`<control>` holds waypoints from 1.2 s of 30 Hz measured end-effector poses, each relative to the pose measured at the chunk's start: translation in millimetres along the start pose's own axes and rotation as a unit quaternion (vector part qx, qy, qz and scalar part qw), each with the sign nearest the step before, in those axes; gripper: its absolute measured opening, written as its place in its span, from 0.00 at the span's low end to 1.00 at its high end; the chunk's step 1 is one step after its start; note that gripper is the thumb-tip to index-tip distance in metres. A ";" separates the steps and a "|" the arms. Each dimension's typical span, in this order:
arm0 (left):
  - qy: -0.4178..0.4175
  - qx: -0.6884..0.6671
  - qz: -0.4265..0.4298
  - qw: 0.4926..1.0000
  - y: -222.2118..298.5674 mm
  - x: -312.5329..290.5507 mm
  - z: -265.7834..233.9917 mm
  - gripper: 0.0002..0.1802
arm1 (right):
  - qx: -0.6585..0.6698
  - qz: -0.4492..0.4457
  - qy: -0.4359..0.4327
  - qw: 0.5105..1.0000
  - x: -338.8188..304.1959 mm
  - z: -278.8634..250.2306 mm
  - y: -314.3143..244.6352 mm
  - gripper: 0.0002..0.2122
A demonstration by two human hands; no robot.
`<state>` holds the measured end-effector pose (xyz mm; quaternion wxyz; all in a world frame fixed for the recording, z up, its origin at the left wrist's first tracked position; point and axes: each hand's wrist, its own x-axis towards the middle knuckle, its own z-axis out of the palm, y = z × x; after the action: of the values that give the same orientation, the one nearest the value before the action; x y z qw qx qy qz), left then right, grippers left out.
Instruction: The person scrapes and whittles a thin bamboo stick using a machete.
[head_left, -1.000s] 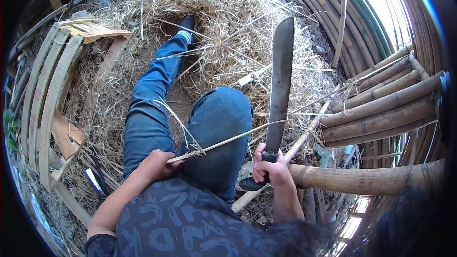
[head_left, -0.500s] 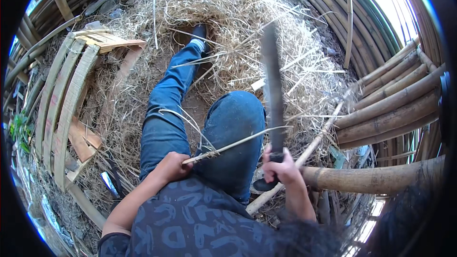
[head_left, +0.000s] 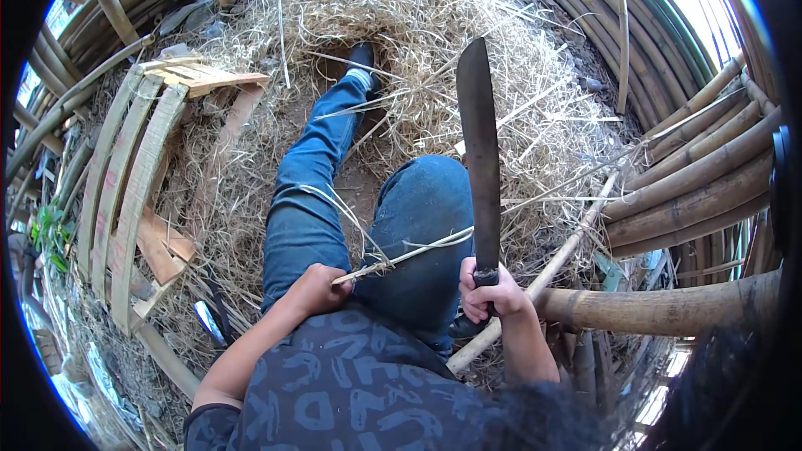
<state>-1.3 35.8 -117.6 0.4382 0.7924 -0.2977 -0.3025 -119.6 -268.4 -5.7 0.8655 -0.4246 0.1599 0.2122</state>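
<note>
My right hand [head_left: 494,294] is wrapped round the dark handle of a machete [head_left: 479,142]. Its broad, dark blade stands up and away from me, to the right of my bent knee. In front of my belly, my left hand [head_left: 321,287] is closed on one end of a thin pale bamboo strip [head_left: 409,257]. The strip slants up to the right across my right thigh, and its far part passes close to the blade; whether they touch I cannot tell. A thin curled sliver [head_left: 342,210] hangs off the strip near my left hand.
Pale shavings [head_left: 434,33] are heaped ahead around my left foot. A slatted wooden crate [head_left: 142,192] lies at the left. A long bamboo pole [head_left: 560,260] slants past my right hand, by a thick bamboo stem [head_left: 652,305]. Stacked bamboo [head_left: 693,175] lines the right side.
The machete blade, blurred before, is now sharp and still, tilted slightly more to the left. The strip's far end sits a little nearer. The whole view has shifted slightly.
</note>
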 end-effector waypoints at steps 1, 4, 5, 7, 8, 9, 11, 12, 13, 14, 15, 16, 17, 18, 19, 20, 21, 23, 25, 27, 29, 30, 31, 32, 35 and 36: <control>-0.008 0.002 -0.013 1.000 -0.5 0.0 -0.2 0.10 | 0.001 -0.008 -0.007 1.000 5.5 0.2 6.1 0.10; -0.008 0.017 -0.027 0.999 3.8 1.4 1.8 0.09 | -0.004 -0.040 -0.008 0.999 10.0 1.5 8.8 0.10; -0.004 0.009 -0.022 1.000 3.1 -0.9 1.7 0.09 | -0.053 -0.034 0.047 0.997 5.3 8.3 -2.5 0.10; 0.004 0.004 -0.007 1.000 0.2 -3.7 3.7 0.09 | -0.101 -0.036 0.107 0.988 -5.2 13.7 -22.5 0.10; 0.008 0.002 0.016 1.000 -1.7 -3.1 5.1 0.09 | -0.079 -0.057 0.110 0.989 -10.3 16.1 -28.3 0.10; 0.004 0.008 0.017 1.000 -5.5 -4.2 4.8 0.09 | -0.064 -0.075 0.103 0.990 -9.5 15.6 -29.2 0.10; 0.020 0.005 0.018 1.000 -5.8 -2.2 8.8 0.10 | -0.076 -0.096 0.127 0.984 -10.5 13.4 -24.9 0.09; 0.015 0.006 0.020 1.000 -6.0 -1.5 7.5 0.10 | -0.082 -0.063 0.140 0.985 -7.8 13.1 -17.4 0.11; 0.007 0.012 -0.016 1.000 -2.8 -2.6 4.6 0.11 | -0.104 -0.024 0.162 0.981 -2.7 21.6 -4.8 0.11; -0.002 0.016 -0.051 0.999 0.1 -0.6 3.3 0.12 | -0.128 0.015 0.187 0.974 -1.2 28.1 6.7 0.12; -0.005 0.016 -0.050 0.999 2.3 2.1 4.6 0.12 | -0.133 0.023 0.133 0.982 -1.4 19.4 20.1 0.11; -0.001 0.017 -0.038 0.999 2.2 1.1 2.9 0.13 | -0.113 0.019 0.134 0.984 -0.8 25.7 20.9 0.11; 0.003 0.019 -0.026 0.999 2.3 0.3 1.5 0.14 | -0.103 0.012 0.131 0.986 0.9 26.3 22.3 0.11; 0.003 0.023 -0.030 0.999 2.5 0.7 0.4 0.14 | -0.092 0.005 0.128 0.987 2.9 25.6 22.8 0.11; -0.008 0.023 -0.040 0.999 2.3 1.3 0.1 0.15 | -0.069 0.016 0.086 0.994 3.0 21.5 20.1 0.11; -0.019 0.024 -0.049 0.998 2.5 2.4 1.0 0.15 | -0.046 0.024 0.044 0.998 2.2 13.0 16.3 0.10; -0.022 0.026 -0.052 0.998 1.6 2.1 1.6 0.15 | -0.006 0.034 -0.015 0.999 3.8 6.5 17.3 0.10; -0.014 0.033 -0.043 0.998 1.2 4.2 3.5 0.12 | -0.017 0.031 -0.020 0.999 7.0 2.6 21.7 0.10; -0.013 0.036 -0.045 0.998 1.8 3.9 4.1 0.12 | -0.028 0.028 -0.025 0.999 7.7 2.4 23.4 0.10; -0.012 0.039 -0.049 0.998 2.5 2.3 4.5 0.12 | -0.061 0.023 -0.001 0.998 5.9 6.0 19.6 0.11; 0.000 0.028 -0.042 0.999 5.0 -1.1 4.6 0.12 | -0.031 -0.002 -0.002 1.000 1.1 6.4 12.9 0.11; -0.001 0.029 -0.044 0.999 5.4 -0.9 2.1 0.12 | -0.004 -0.025 -0.002 1.000 -1.1 4.6 9.6 0.11; 0.005 0.032 -0.040 0.999 7.5 0.3 2.0 0.11 | 0.017 -0.046 -0.018 0.999 -5.0 0.0 6.2 0.12; 0.012 0.035 -0.035 0.999 8.8 0.2 2.5 0.11 | 0.023 -0.065 -0.026 0.997 -5.2 -3.5 4.9 0.11; 0.010 0.049 -0.040 0.998 10.8 2.6 0.9 0.09 | -0.067 -0.029 0.063 0.995 1.9 7.6 6.4 0.10; 0.009 0.052 -0.039 0.998 11.7 3.6 1.4 0.09 | -0.098 0.001 0.093 0.991 2.2 15.4 10.3 0.09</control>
<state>-2.5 27.3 -108.7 0.3870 0.8277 -0.2778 -0.2966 -121.4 -249.9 -4.5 0.8009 -0.5248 0.2189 0.1874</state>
